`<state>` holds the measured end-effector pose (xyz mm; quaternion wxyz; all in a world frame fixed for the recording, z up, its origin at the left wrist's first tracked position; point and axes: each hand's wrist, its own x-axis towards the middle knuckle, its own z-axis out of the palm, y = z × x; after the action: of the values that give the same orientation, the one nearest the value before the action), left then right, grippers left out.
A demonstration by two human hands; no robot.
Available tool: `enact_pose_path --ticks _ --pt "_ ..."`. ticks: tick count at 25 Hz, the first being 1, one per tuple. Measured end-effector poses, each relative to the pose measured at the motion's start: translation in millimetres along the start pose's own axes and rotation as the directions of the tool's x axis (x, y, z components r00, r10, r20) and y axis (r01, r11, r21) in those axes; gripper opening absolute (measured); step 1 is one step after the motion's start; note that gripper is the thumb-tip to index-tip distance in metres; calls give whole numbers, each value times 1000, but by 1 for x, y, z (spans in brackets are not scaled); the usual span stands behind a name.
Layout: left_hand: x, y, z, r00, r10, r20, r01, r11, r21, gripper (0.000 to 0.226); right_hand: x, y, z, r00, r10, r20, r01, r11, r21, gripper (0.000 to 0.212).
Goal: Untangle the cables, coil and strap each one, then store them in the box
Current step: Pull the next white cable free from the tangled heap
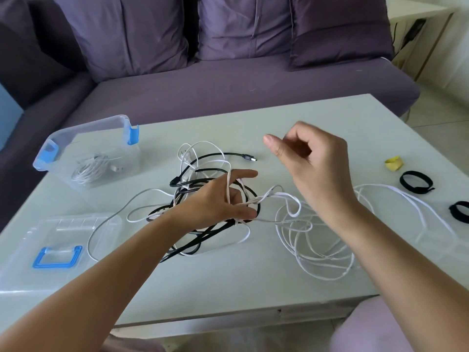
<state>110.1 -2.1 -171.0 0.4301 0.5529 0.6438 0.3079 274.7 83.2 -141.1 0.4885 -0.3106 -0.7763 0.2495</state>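
1. Left hand (218,199): the index finger and thumb are stretched out and spread wide. A flat white cable (286,199) is looped across these fingers (245,174).
2. Right hand (312,168): it is raised above the surface (304,118). Its fingers are curled in toward the palm, the thumb points out, and it holds nothing.
3. White cable: from the left hand it runs right into loose loops lying on the surface under the right forearm.
4. Black cable (215,157): it lies tangled with white strands beneath and beyond the left hand. One plug end lies free toward the far side.
5. Box (50,148): clear with blue latches, open, at the far left of the surface. A coiled white cable (88,168) lies inside it.
6. Lid (22,262): clear with a blue handle, flat at the near left.
7. Straps: two black straps (416,181) and a yellow strap (393,163) lie at the right edge, apart from the cables.
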Motion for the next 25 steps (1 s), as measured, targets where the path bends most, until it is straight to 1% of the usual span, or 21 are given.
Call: enact_pose_path --ticks 1,2,3,4,5,6,8,10,11,12,13,14,15,16,17,18,19,21,23,24,25 --pt "1 2 2 998 11 -57 -9 1000 25 65 -2 -3 0 995 69 67 -66 997 -37 50" --pt "1 6 6 992 44 -119 -38 998 60 64 -2 -2 1 957 205 206 -179 974 -137 54" --pt "0 8 9 979 92 -183 -75 993 95 62 -3 -1 1 863 372 343 -281 916 -286 56" --pt "-1 10 12 961 142 -237 -114 985 128 61 -5 4 2 739 513 437 -362 849 -385 55" --pt "-2 11 14 945 188 -269 -149 976 158 61 -6 11 4 646 591 483 -448 806 -387 52" --pt "-4 12 16 934 223 -279 -176 968 181 60 -5 17 5 602 621 502 -553 777 -299 45" --pt "-6 11 17 926 265 -270 -218 956 194 59 -2 23 9 564 663 493 -742 669 -50 27" --pt "-6 11 15 916 288 -278 -251 954 164 56 0 22 16 503 697 511 -852 497 161 19" --pt "-7 11 13 913 278 -300 -252 960 123 54 1 21 19 465 700 542 -885 370 282 20" --pt "-7 12 11 912 246 -327 -236 969 68 52 3 22 20 434 683 588 -888 215 405 22" --pt "-7 11 8 914 207 -350 -217 976 10 51 5 24 18 427 643 635 -855 59 516 25" --pt "-7 10 4 915 173 -364 -202 979 -42 49 8 25 13 454 591 667 -801 -57 596 26" --pt "-6 8 2 918 149 -368 -194 977 -90 47 11 26 6 501 538 679 -753 -117 648 27" --pt "-6 7 -1 920 131 -368 -192 972 -134 42 15 27 -2 550 488 677 -722 -129 680 30" --pt "-5 5 -3 921 124 -370 -198 965 -171 38 18 28 -9 592 444 672 -711 -104 695 35" --pt "-4 5 -5 921 120 -371 -206 957 -202 37 20 29 -16 622 408 668 -715 -51 697 38" --pt "-3 6 -8 922 115 -370 -210 950 -230 42 22 29 -22 643 369 671 -728 23 685 38" --pt "-2 7 -16 928 94 -361 -206 937 -283 65 27 30 -30 659 320 681 -751 229 619 22" --pt "-3 5 -27 948 76 -309 -173 938 -301 87 28 30 -33 691 338 639 -723 336 604 15" --pt "-5 6 -31 962 75 -263 -157 939 -307 92 27 32 -32 717 344 606 -696 399 597 9" --pt "-6 6 -36 974 76 -215 -145 933 -328 93 25 33 -30 762 329 558 -635 549 544 8"
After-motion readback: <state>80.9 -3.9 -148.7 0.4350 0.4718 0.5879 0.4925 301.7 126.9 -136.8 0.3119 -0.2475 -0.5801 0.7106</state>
